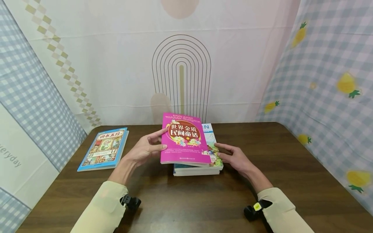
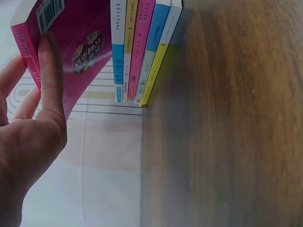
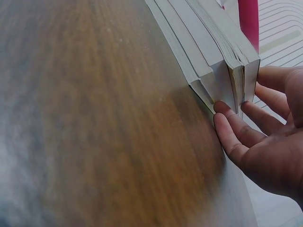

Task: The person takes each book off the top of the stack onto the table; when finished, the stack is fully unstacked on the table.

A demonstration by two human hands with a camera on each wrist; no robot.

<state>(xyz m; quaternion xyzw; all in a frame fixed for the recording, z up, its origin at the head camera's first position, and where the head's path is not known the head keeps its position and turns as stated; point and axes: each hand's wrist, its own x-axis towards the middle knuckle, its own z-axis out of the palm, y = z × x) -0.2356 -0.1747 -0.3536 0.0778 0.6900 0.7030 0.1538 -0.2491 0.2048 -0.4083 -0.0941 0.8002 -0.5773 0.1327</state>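
A pink book (image 1: 185, 142) with Chinese lettering is raised and tilted over a stack of books (image 1: 215, 158). My left hand (image 1: 147, 147) grips it by its left edge, and in the left wrist view a gap shows between this book (image 2: 85, 52) and the stack (image 2: 137, 52). At the stack's right side is my right hand (image 1: 234, 158). Its fingertips touch the page edges of the stack (image 3: 208, 42) in the right wrist view, with the fingers (image 3: 236, 130) spread along the side. The pink book partly covers the stack's top cover.
A blue-bordered book (image 1: 103, 149) lies by itself on the left of the dark wooden table (image 1: 175, 207). Behind the table hangs a pale cloth (image 1: 125, 64). Checked cloths stand at the left and right sides.
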